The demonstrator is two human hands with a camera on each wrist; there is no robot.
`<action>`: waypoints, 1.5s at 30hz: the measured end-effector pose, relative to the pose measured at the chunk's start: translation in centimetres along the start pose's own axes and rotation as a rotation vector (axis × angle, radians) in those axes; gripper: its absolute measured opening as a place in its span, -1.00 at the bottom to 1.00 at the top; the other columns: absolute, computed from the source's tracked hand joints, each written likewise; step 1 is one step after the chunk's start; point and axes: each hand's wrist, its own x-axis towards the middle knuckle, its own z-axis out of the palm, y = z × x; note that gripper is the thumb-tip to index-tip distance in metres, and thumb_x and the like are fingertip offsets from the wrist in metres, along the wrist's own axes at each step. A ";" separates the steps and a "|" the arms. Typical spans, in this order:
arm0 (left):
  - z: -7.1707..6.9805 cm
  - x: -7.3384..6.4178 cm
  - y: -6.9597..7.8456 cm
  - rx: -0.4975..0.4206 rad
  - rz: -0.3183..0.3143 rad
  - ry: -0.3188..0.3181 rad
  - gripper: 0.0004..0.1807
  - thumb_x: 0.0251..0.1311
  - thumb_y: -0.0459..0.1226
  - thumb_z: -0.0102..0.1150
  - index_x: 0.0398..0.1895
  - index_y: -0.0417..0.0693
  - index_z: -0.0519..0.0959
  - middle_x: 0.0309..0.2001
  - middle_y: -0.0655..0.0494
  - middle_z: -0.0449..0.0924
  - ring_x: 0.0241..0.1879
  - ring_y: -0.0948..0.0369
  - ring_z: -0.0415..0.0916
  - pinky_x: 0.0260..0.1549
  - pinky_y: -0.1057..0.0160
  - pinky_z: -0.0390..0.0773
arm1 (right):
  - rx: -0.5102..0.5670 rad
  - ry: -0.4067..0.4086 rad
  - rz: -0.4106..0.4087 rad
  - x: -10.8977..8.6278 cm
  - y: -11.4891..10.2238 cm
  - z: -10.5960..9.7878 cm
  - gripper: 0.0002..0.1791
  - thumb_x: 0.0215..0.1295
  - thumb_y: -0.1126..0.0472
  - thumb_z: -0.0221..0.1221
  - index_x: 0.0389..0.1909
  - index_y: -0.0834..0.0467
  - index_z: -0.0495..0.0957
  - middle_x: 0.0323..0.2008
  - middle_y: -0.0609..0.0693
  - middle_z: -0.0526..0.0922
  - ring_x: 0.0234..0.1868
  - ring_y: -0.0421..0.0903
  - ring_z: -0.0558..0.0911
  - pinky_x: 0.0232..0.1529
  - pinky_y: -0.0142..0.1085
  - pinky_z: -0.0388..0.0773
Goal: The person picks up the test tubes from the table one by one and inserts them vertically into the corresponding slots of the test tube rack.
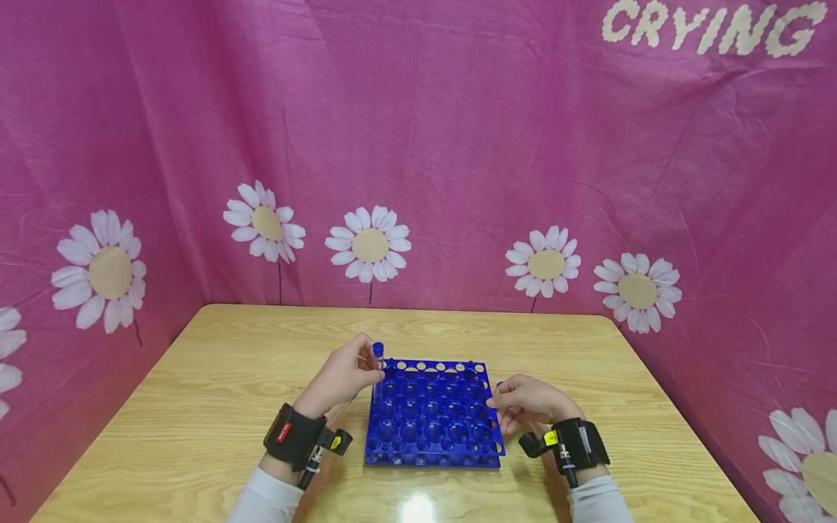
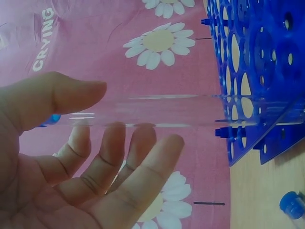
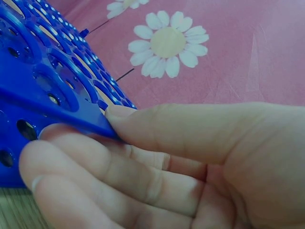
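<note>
My left hand (image 1: 346, 370) holds a clear test tube (image 2: 162, 109) with a blue cap (image 1: 378, 349) between thumb and fingers. The tube stands upright at the back left corner of a blue test tube rack (image 1: 434, 460). In the left wrist view, its lower end overlaps the rack's holes. At the rack's right side, my right hand (image 1: 530, 399) pinches the edge of the top plate, thumb above and fingers underneath, as the right wrist view shows.
Another blue cap (image 2: 291, 205) on a clear tube shows on the wooden table (image 1: 196, 407), left of the rack. A small blue end (image 1: 500, 383) pokes out behind my right hand. Pink cloth (image 1: 445, 145) with daisies hangs behind the table and along both sides.
</note>
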 end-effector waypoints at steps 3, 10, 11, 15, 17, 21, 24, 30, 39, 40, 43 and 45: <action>-0.3 -0.1 0.0 0.008 -0.001 -0.010 -0.74 0.12 -0.37 0.31 -0.25 -0.12 0.39 -0.28 0.04 0.56 -0.25 0.20 0.54 -0.34 0.27 0.52 | 0.004 0.012 -0.005 0.0 0.1 0.0 -0.79 0.42 0.21 0.08 -0.43 0.20 0.50 -0.61 -0.05 0.63 -0.58 -0.21 0.67 -0.48 -0.34 0.65; -1.9 -0.3 -0.3 0.035 -0.028 0.008 -0.70 0.13 -0.37 0.29 -0.13 -0.15 0.40 -0.19 -0.06 0.52 -0.16 0.12 0.55 -0.20 0.18 0.59 | 0.011 0.003 -0.001 -0.1 -0.1 0.0 -0.78 0.42 0.22 0.08 -0.44 0.21 0.48 -0.61 -0.06 0.62 -0.58 -0.22 0.67 -0.47 -0.35 0.65; -2.2 -0.3 -0.4 0.042 -0.032 0.016 -0.69 0.13 -0.36 0.29 -0.11 -0.15 0.40 -0.17 -0.08 0.52 -0.16 0.12 0.55 -0.19 0.17 0.59 | 0.011 0.004 -0.001 -0.1 0.0 0.0 -0.78 0.42 0.22 0.08 -0.44 0.21 0.48 -0.61 -0.06 0.62 -0.58 -0.22 0.67 -0.47 -0.35 0.65; -3.3 -0.3 -1.4 0.076 -0.056 0.043 -0.68 0.16 -0.34 0.27 -0.06 -0.17 0.41 -0.14 -0.14 0.52 -0.14 0.09 0.55 -0.20 0.16 0.59 | 0.012 0.008 -0.001 0.0 0.0 0.0 -0.77 0.42 0.22 0.08 -0.45 0.21 0.48 -0.62 -0.06 0.62 -0.58 -0.21 0.67 -0.47 -0.34 0.65; -3.8 -0.3 -2.0 0.105 -0.075 0.057 -0.67 0.16 -0.32 0.28 -0.05 -0.19 0.44 -0.15 -0.13 0.53 -0.15 0.08 0.54 -0.24 0.18 0.58 | 0.011 0.010 -0.002 0.0 0.1 0.0 -0.77 0.41 0.22 0.09 -0.45 0.21 0.48 -0.62 -0.06 0.62 -0.58 -0.21 0.67 -0.47 -0.33 0.65; -4.2 -0.2 -3.3 0.175 -0.131 0.052 -0.66 0.13 -0.32 0.29 -0.05 -0.27 0.49 -0.21 -0.10 0.54 -0.23 0.09 0.50 -0.36 0.24 0.49 | 0.008 0.014 -0.002 0.0 0.3 -0.1 -0.76 0.41 0.21 0.10 -0.47 0.21 0.48 -0.63 -0.06 0.62 -0.59 -0.21 0.67 -0.48 -0.33 0.65; -4.2 -0.1 -4.3 0.231 -0.185 0.015 -0.64 0.10 -0.34 0.29 -0.05 -0.32 0.51 -0.27 -0.09 0.53 -0.30 0.09 0.47 -0.41 0.26 0.43 | 0.010 0.013 0.000 0.0 0.3 -0.1 -0.76 0.40 0.20 0.11 -0.47 0.21 0.49 -0.63 -0.06 0.62 -0.59 -0.21 0.67 -0.48 -0.33 0.65; -3.5 -0.1 -6.4 0.299 -0.310 -0.062 -0.66 0.13 -0.38 0.24 -0.04 -0.36 0.49 -0.34 -0.07 0.54 -0.54 0.17 0.42 -0.58 0.30 0.39 | 0.010 0.009 -0.001 0.1 0.3 -0.1 -0.78 0.39 0.21 0.11 -0.45 0.21 0.49 -0.61 -0.06 0.62 -0.58 -0.20 0.67 -0.47 -0.33 0.65; -2.4 -0.2 -8.1 0.378 -0.331 -0.024 -0.66 -0.03 -0.58 0.06 -0.73 -0.06 0.26 -0.72 0.19 0.15 -0.73 0.29 0.10 -0.76 0.40 0.09 | 0.010 0.006 -0.001 0.0 0.2 0.0 -0.78 0.41 0.21 0.10 -0.44 0.22 0.49 -0.61 -0.05 0.63 -0.58 -0.20 0.68 -0.47 -0.34 0.65; -2.4 -0.3 -8.1 0.380 -0.331 -0.024 -0.66 -0.04 -0.59 0.04 -0.74 -0.04 0.27 -0.72 0.20 0.17 -0.73 0.29 0.13 -0.77 0.40 0.12 | 0.008 0.005 0.000 0.0 0.2 0.0 -0.78 0.41 0.20 0.10 -0.43 0.21 0.50 -0.61 -0.05 0.63 -0.57 -0.20 0.68 -0.46 -0.34 0.65; -2.4 -0.3 -8.2 0.394 -0.322 -0.021 -0.67 -0.10 -0.62 0.02 -0.74 -0.04 0.28 -0.71 0.19 0.19 -0.72 0.28 0.15 -0.76 0.40 0.13 | -0.003 0.007 0.002 0.1 0.1 0.0 -0.78 0.41 0.20 0.10 -0.43 0.20 0.51 -0.60 -0.05 0.64 -0.56 -0.20 0.69 -0.45 -0.33 0.66; -2.5 -0.3 -8.2 0.404 -0.315 -0.017 -0.68 -0.12 -0.62 0.02 -0.73 -0.04 0.30 -0.70 0.18 0.22 -0.70 0.27 0.18 -0.73 0.39 0.15 | -0.009 0.011 0.003 0.1 0.0 0.0 -0.78 0.41 0.19 0.11 -0.43 0.19 0.52 -0.60 -0.05 0.65 -0.56 -0.20 0.69 -0.45 -0.33 0.66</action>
